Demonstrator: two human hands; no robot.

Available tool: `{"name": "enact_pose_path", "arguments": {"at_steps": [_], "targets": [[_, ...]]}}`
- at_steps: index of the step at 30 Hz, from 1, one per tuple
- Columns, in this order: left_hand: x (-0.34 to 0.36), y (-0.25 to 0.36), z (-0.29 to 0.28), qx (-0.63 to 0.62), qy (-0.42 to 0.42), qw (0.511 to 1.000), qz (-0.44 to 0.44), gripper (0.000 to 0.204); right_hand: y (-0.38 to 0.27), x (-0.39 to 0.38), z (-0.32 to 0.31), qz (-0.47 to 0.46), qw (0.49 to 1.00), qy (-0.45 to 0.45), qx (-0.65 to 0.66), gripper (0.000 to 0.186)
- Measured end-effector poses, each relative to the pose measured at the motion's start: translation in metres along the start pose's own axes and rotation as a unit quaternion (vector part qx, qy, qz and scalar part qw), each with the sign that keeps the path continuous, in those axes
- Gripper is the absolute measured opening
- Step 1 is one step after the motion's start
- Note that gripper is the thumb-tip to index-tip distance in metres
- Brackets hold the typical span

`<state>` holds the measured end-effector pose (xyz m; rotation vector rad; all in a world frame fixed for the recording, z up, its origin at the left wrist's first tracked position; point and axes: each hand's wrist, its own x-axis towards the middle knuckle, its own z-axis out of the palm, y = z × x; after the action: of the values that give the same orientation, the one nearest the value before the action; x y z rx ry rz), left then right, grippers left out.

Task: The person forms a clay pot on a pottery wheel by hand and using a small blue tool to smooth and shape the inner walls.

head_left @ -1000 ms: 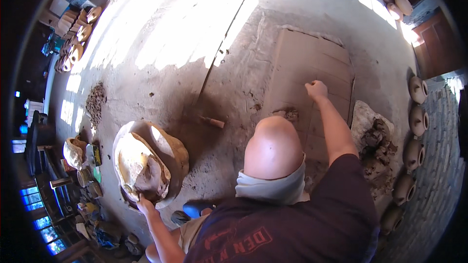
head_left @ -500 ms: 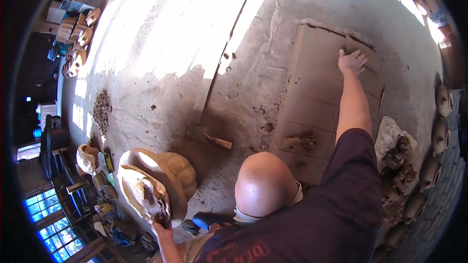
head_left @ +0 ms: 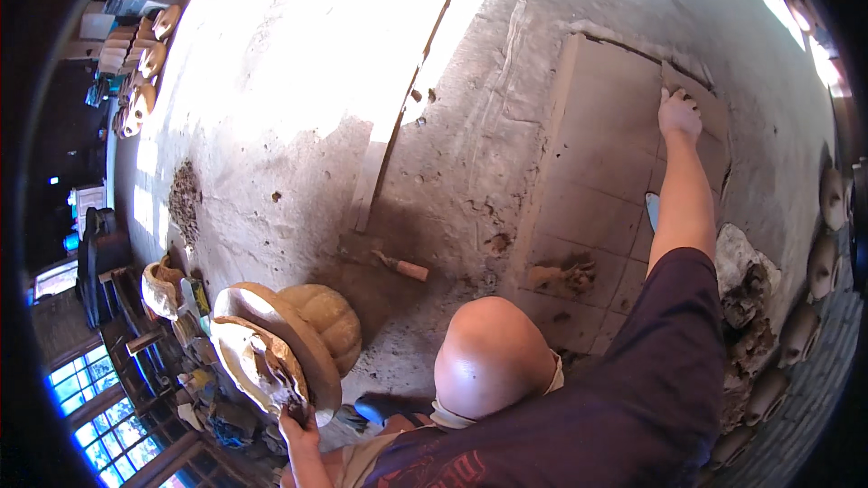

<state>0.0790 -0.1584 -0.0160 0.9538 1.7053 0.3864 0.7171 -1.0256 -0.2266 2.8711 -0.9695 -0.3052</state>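
Note:
My right hand [head_left: 680,115] reaches across to the far right corner of a grey-brown clay slab [head_left: 601,126] lying on the floor, scored into squares. Its fingers are curled over the edge of a cut clay piece [head_left: 708,99] there. Beside that forearm, partly hidden by it, shows a pale blue flat tool [head_left: 652,210]. At lower left my left hand [head_left: 298,427] closes on the lower edge of a pale, round-lobed mould [head_left: 323,370]. Torn-looking clay lines the side facing left; my left fingertips are partly hidden against it.
A long wooden straightedge [head_left: 409,108] and a tool with a wooden handle [head_left: 413,270] lie on the floor left of the slab. A rough clay heap [head_left: 746,285] is at the right. Clay pots [head_left: 818,258] line the right wall, with more pots [head_left: 137,108] at far left.
My right hand has gone from spread flat over the slab to curled at its far right part. The pale blue tool has come into sight. My left hand stays at the mould.

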Motion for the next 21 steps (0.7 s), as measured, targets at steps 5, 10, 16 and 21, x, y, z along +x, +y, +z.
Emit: {"name": "enact_pose_path", "arguments": {"at_steps": [5,10,16,21], "targets": [[-0.01,-0.003,0.017,-0.033,-0.005,0.999,-0.004,0.027,0.016,0.022,-0.013,-0.109,0.992,0.007,-0.055,0.055],[-0.031,0.002,0.022,-0.082,-0.047,0.995,-0.017,0.03,0.0,0.015,-0.032,-0.145,0.989,0.035,0.01,0.04],[-0.08,0.007,0.042,-0.079,-0.132,0.987,-0.038,0.062,0.043,0.033,-0.085,-0.109,0.992,0.047,0.037,0.038],[-0.078,0.048,0.005,0.333,-0.113,0.936,-0.029,0.085,0.109,0.046,-0.172,-0.095,0.986,0.115,0.068,0.035]]}}
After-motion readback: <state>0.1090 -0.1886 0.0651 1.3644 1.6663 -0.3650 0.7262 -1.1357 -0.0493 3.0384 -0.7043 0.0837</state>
